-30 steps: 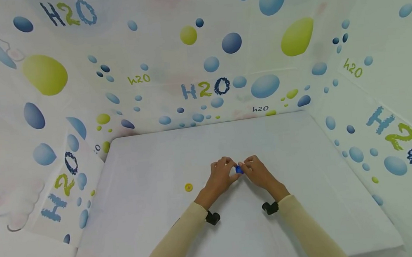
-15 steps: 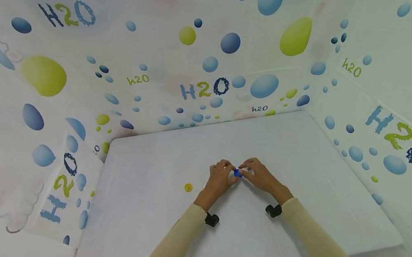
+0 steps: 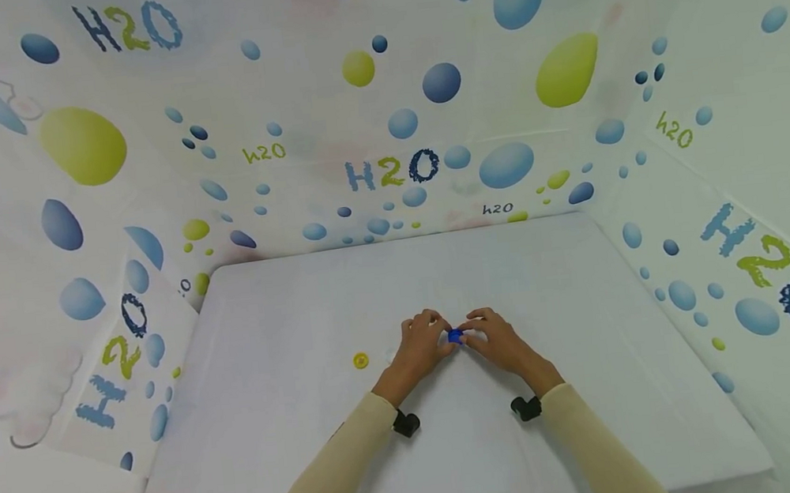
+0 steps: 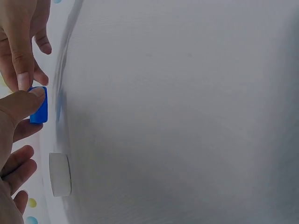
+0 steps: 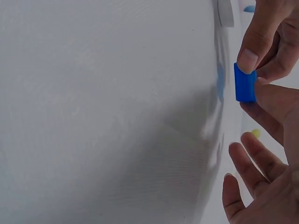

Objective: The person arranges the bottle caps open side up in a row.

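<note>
Between both hands, above the white table, is a small blue disc-like piece. Seen from the side in the left wrist view, the blue piece looks like a short, thick cylinder. My left hand pinches it with the thumb along its face and a finger behind. From the other side my right hand pinches its edge between thumb and finger, the other fingers spread loosely. A white piece of similar shape lies near the left hand. Farther left rests a yellow round piece with a marked centre.
A white-covered table spreads around the hands. Behind it and on both sides stand white walls printed with bubbles and H2O lettering. Black wrist cameras sit under both wrists.
Both hands have shifted slightly toward the person and left with the blue piece. The blue piece has turned in the fingers. The yellow piece has stayed in place.
</note>
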### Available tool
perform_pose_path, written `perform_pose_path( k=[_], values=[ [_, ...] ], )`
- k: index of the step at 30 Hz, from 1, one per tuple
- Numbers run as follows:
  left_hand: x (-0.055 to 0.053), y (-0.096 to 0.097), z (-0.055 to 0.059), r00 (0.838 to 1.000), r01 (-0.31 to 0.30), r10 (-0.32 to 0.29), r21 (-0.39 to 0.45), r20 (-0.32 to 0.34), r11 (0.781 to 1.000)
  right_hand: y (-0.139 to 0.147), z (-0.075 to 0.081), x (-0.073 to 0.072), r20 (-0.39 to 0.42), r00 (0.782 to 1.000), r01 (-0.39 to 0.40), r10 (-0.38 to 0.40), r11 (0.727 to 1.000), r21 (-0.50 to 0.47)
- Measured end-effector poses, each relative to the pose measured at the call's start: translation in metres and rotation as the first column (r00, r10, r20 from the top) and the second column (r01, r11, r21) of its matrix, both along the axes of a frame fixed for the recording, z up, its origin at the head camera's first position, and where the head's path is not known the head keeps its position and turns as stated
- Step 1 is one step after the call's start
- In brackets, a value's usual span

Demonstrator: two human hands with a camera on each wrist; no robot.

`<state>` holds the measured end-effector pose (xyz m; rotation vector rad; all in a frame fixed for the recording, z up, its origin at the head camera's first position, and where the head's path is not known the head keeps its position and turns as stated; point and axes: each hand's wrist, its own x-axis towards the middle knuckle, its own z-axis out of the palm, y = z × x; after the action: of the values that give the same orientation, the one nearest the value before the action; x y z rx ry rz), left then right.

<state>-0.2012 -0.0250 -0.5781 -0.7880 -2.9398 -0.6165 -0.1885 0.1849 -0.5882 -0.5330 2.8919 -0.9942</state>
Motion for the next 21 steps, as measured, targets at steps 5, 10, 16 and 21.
perform_pose_path(
  k=[5, 10, 16, 21],
  values=[
    [0.0014, 0.0009, -0.0003, 1.000, -0.002, 0.001, -0.021, -0.011, 1.000, -0.0010, -0.0018, 0.0009, -0.011, 1.000, 0.015, -0.014, 0.998, 0.056],
    [0.0021, 0.0017, -0.0004, 1.000, -0.005, 0.004, -0.039, -0.011, 0.999, -0.0025, -0.0024, 0.0019, -0.026, 0.999, 0.027, -0.025, 0.997, 0.079],
    [0.0025, 0.0026, -0.0030, 1.000, -0.003, 0.002, -0.040, -0.021, 0.999, -0.0044, -0.0017, 0.0042, -0.026, 0.999, 0.046, -0.043, 0.993, 0.108],
    [0.0035, 0.0024, -0.0062, 1.000, -0.002, 0.001, -0.061, -0.012, 0.998, -0.0054, -0.0026, 0.0065, -0.024, 0.999, 0.049, -0.046, 0.990, 0.131]
  ],
)
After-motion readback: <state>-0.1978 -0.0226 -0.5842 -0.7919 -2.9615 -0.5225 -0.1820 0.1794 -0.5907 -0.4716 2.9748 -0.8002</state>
